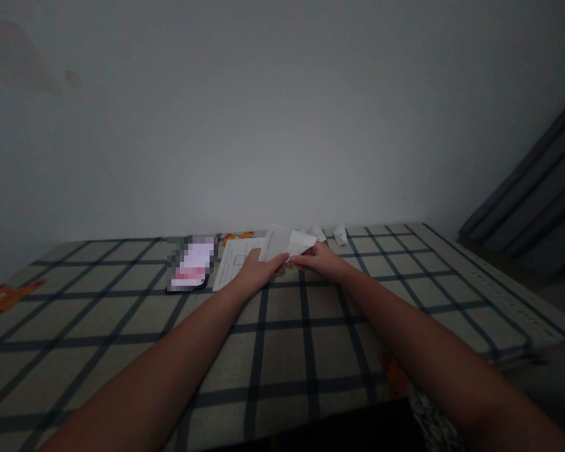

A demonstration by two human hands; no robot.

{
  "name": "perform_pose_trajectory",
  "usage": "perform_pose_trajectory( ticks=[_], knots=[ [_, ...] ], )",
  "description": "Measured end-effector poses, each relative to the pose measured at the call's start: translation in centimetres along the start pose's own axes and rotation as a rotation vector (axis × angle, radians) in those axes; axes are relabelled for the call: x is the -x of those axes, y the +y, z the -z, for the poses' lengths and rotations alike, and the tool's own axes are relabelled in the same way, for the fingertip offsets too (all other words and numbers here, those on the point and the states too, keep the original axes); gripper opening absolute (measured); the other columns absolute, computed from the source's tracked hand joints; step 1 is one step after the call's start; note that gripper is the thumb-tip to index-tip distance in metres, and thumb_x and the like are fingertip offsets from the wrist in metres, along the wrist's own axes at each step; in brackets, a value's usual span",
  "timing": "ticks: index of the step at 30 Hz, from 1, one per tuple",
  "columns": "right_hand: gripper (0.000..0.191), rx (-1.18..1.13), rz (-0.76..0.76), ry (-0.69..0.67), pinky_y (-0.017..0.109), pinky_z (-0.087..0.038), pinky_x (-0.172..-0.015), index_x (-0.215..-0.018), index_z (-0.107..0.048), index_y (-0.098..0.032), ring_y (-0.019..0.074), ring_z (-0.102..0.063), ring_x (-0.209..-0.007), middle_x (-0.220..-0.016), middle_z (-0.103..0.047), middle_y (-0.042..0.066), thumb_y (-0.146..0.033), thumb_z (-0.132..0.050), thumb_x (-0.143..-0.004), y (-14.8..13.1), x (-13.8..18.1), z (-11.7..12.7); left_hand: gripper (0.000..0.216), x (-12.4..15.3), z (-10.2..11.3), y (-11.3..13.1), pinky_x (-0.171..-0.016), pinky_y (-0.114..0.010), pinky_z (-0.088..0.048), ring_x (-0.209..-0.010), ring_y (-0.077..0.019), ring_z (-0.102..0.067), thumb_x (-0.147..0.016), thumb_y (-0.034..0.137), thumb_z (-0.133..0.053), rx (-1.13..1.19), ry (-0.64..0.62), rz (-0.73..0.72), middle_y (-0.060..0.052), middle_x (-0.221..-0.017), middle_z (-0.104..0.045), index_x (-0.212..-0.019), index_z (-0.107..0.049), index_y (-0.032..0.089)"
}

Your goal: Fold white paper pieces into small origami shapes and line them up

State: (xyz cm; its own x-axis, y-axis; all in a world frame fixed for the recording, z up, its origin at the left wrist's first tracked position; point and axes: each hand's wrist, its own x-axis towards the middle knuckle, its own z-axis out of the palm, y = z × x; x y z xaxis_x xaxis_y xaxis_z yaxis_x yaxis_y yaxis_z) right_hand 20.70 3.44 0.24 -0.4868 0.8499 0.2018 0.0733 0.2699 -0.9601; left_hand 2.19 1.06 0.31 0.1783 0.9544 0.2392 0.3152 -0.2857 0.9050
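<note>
Right of the phone (196, 258), my left hand (257, 271) and right hand (327, 260) are found pinching white paper (275, 241); light, even tension should best avoid tearing

The left hand (257, 271), right hand (327, 262) and tapering forearms (169, 361) are bare; below the right hand, plain black material (320, 433), unclear if worn.

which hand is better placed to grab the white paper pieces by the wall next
Probably the right hand: it is nearer the white paper pieces, which lie beyond it, while the left hand is farther left. Both hold the folded paper, though.
</note>
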Motion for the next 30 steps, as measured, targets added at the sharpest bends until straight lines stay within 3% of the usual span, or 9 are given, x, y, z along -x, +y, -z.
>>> perform_pose_trajectory(
  ticks=[8,13,21,26,30],
  knots=[
    [0.030,-0.007,-0.052,0.084,0.023,-0.043,-0.055,-0.074,-0.062,-0.013,0.0095,-0.053,-0.055,-0.064,-0.062,0.001,-0.039,-0.072,-0.063,-0.04,-0.10,0.25,0.030,-0.22,0.22,0.28,-0.056,-0.024,-0.043,-0.055,-0.0136,-0.056,-0.077,0.041,-0.057,-0.018,-0.042,-0.005,-0.006,-0.064,-0.066,-0.076,-0.066,0.012],
    [0.041,-0.050,-0.054,0.075,0.025,-0.045,-0.058,-0.067,-0.061,-0.012,0.0099,-0.054,-0.054,-0.061,-0.062,0.004,-0.052,-0.064,-0.069,-0.25,-0.06,0.30,0.028,-0.50,0.50,0.23,-0.055,-0.023,-0.042,-0.054,-0.0123,-0.055,-0.077,0.040,-0.058,0.024,-0.060,-0.008,-0.006,-0.065,-0.066,-0.074,-0.065,0.013],
    [0.050,-0.230,-0.086,0.013,0.026,-0.045,-0.060,-0.074,-0.062,-0.010,0.0124,-0.060,-0.059,-0.069,-0.067,0.009,-0.059,-0.051,-0.079,0.38,-0.18,0.34,0.029,-0.69,0.72,-0.22,-0.053,-0.024,-0.040,-0.051,-0.0123,-0.053,-0.074,0.042,-0.060,0.052,-0.036,0.024,-0.005,-0.059,-0.063,-0.068,-0.064,0.013],
    [0.056,-0.192,-0.127,-0.002,0.026,-0.045,-0.060,-0.073,-0.062,-0.009,0.0132,-0.060,-0.060,-0.069,-0.066,0.010,-0.063,-0.048,-0.078,0.25,-0.07,0.44,0.029,-0.58,0.72,0.13,-0.049,-0.023,-0.037,-0.049,-0.0123,-0.052,-0.072,0.042,-0.060,0.074,-0.024,0.074,-0.006,-0.059,-0.063,-0.071,-0.064,0.013],
    [0.049,-0.110,-0.107,0.069,0.024,-0.045,-0.058,-0.075,-0.063,-0.010,0.0114,-0.057,-0.057,-0.067,-0.064,0.006,-0.058,-0.055,-0.075,0.43,-0.36,0.76,0.025,-0.54,0.71,0.03,-0.047,-0.023,-0.036,-0.047,-0.0122,-0.050,-0.071,0.038,-0.060,0.092,-0.043,0.104,-0.005,-0.056,-0.061,-0.073,-0.064,0.013]
  ],
)
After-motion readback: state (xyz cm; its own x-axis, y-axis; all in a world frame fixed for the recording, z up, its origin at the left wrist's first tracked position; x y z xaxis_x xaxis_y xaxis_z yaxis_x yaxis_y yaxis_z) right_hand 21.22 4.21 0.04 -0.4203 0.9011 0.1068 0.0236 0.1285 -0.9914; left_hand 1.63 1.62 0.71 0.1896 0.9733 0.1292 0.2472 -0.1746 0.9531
